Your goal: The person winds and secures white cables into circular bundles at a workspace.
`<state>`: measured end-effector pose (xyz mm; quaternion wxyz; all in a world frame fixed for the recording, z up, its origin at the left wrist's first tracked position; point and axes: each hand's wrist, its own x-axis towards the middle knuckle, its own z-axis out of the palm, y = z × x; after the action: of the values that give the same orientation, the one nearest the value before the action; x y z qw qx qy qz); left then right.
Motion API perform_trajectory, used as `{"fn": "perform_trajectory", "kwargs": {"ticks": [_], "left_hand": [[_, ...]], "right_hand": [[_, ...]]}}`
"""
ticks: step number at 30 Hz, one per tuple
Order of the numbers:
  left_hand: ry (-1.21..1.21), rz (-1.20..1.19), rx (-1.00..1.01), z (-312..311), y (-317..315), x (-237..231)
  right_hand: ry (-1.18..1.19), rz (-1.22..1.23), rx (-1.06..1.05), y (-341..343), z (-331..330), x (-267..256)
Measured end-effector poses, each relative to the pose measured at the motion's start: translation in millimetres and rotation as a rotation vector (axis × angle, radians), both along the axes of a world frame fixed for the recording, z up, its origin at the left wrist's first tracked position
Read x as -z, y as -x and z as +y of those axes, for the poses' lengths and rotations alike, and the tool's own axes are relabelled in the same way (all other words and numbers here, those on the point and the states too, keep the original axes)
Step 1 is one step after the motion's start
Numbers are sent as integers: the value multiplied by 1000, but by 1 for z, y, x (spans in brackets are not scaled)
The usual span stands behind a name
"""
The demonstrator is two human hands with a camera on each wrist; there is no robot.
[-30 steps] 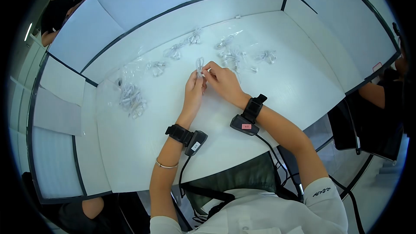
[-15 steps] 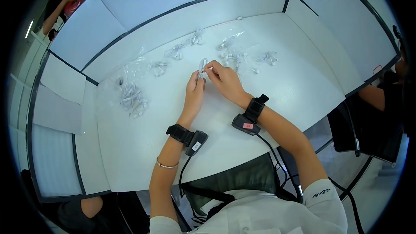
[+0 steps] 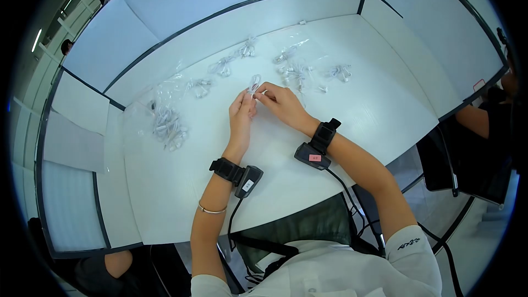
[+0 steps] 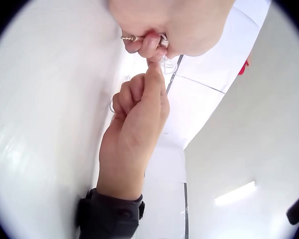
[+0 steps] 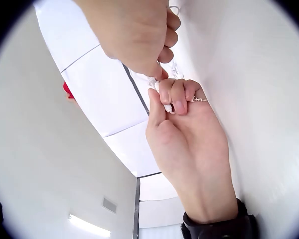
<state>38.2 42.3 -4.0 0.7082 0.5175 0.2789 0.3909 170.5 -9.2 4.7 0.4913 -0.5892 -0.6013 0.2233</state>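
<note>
A looped white earphone cable stands up from the fingers of my left hand, which grips the bundle near the middle of the table. My right hand meets it from the right, thumb and forefinger pinching the white cord close to the left fingertips. In the right wrist view, a white earbud-like piece shows under the curled right fingers, and a metal jack plug pokes out beside them. The left wrist view shows the left thumb and fingers curled, hiding most of the cord.
Left on the white table lies a pile of bundled earphones beside clear plastic bags. Further bundles lie at the back, among them one bundle and another bundle to the right. White partition panels enclose the table's back and sides.
Both hands shifted slightly right, then back left, with the earphones between them. The right fingertips have moved a little lower on the cord. The bundles on the table stay put.
</note>
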Motion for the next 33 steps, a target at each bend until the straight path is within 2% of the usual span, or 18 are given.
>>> {"fn": "perform_trajectory", "kwargs": {"ticks": [8, 10, 14, 20, 27, 30, 33], "left_hand": [[83, -17, -73, -1, 0, 1], [112, -21, -74, 1, 1, 3], [176, -207, 9, 1, 2, 0], [200, -351, 149, 9, 5, 6], [253, -292, 195, 7, 7, -4], [290, -319, 235, 8, 10, -2], [365, -362, 247, 4, 11, -6]], "right_hand": [[59, -154, 27, 2, -5, -11], [-25, -88, 23, 3, -4, -7], [35, -30, 36, 2, -2, -3], [50, 174, -32, 0, -1, -2], [47, 154, -95, -6, -3, -1], [42, 220, -110, -5, -1, 2], [-115, 262, -123, -2, 4, 11]]}}
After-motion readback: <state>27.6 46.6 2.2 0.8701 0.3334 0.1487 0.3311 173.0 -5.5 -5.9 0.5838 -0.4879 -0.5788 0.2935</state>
